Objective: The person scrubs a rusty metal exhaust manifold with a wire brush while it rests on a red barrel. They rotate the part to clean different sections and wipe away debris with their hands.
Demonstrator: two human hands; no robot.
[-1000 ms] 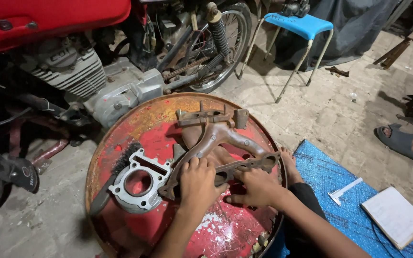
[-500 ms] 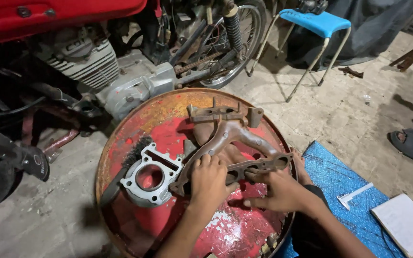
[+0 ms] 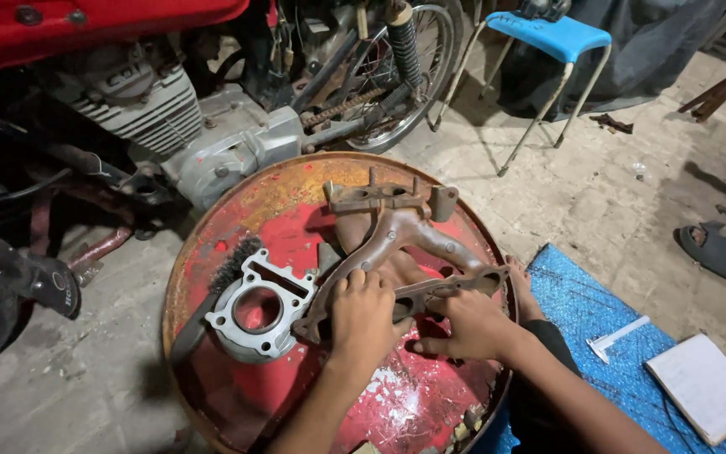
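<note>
Red pan (image 3: 212,252) sat on concrete floor (image 3: 598,202), motorcycle (image 3: 170,109) tight against far rim, blue mat (image 3: 581,303) at right edge. In pan: rusty bracket (image 3: 405,235), grey cylinder (image 3: 258,311), wire brush (image 3: 233,265). Left hand (image 3: 363,319) clamped on bracket's lower arm; right hand (image 3: 472,324) fingers closed on forked end. Open floor toward blue stool (image 3: 560,38).

A rusty red drum lid (image 3: 212,252) carries a grey engine cylinder (image 3: 258,311), wire brush (image 3: 233,262) and brown metal bracket (image 3: 397,240).
</note>
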